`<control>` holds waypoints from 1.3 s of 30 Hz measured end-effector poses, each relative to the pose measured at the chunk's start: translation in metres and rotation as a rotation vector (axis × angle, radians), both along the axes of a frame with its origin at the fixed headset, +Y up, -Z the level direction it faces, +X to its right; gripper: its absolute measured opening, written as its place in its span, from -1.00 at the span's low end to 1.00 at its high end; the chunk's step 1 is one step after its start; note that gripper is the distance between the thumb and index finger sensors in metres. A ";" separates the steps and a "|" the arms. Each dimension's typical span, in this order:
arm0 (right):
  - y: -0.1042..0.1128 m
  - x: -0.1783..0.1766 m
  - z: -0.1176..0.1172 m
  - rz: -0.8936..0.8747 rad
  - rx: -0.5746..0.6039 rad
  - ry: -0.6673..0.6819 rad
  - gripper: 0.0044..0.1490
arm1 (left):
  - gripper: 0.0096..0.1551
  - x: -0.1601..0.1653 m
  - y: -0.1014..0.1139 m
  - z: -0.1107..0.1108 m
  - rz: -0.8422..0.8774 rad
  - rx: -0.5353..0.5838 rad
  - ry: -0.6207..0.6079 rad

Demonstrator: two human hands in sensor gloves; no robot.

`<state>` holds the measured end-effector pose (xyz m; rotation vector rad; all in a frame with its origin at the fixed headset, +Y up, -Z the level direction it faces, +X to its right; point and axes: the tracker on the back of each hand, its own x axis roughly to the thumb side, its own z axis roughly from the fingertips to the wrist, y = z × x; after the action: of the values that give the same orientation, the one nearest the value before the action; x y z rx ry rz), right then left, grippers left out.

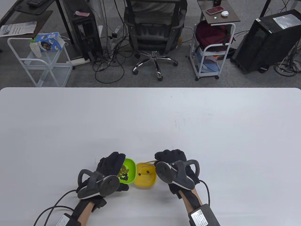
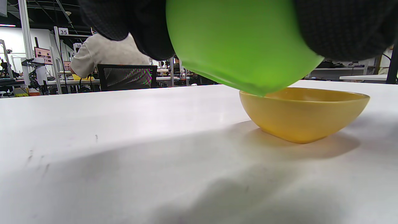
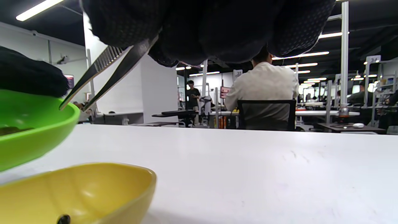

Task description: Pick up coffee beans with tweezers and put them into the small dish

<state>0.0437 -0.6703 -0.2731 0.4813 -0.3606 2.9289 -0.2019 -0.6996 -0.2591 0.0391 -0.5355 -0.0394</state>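
Tweezers [image 3: 102, 79] are hanging from the right hand [image 1: 171, 157], tips slightly parted and empty above the yellow dish [image 1: 145, 180]. Left hand [image 1: 112, 165] is gripping the green dish [image 1: 130, 168], tilted, its rim touching the yellow dish, where two coffee beans [image 1: 148, 172] are lying.

A: What covers each hand?
B: Black knit gloves on the left hand [image 1: 110, 167] and right hand [image 1: 172, 157], with a dotted weave up close.
A: And on the backs?
B: Dark grey ring-shaped trackers [image 1: 97, 184]. Bare forearm skin, black cables, and white-labelled black boxes [image 1: 203, 215] at the wrists.
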 end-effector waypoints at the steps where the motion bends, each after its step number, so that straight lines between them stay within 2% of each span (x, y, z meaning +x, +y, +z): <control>1: 0.001 -0.002 0.001 -0.010 0.006 0.011 -0.45 | 0.43 0.000 0.000 0.000 0.000 0.000 0.000; 6: 0.002 -0.017 0.007 0.022 0.042 0.059 -0.45 | 0.43 0.000 0.000 0.000 -0.003 0.000 -0.001; 14: -0.010 -0.038 0.010 0.068 0.033 0.115 -0.45 | 0.43 0.000 0.000 0.000 -0.003 -0.003 0.001; 39: -0.019 -0.066 0.014 0.215 0.069 0.149 -0.45 | 0.43 0.000 0.000 0.000 -0.001 0.003 0.001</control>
<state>-0.0219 -0.6897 -0.2586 0.7900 -0.4148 3.0672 -0.2023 -0.6997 -0.2591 0.0418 -0.5344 -0.0408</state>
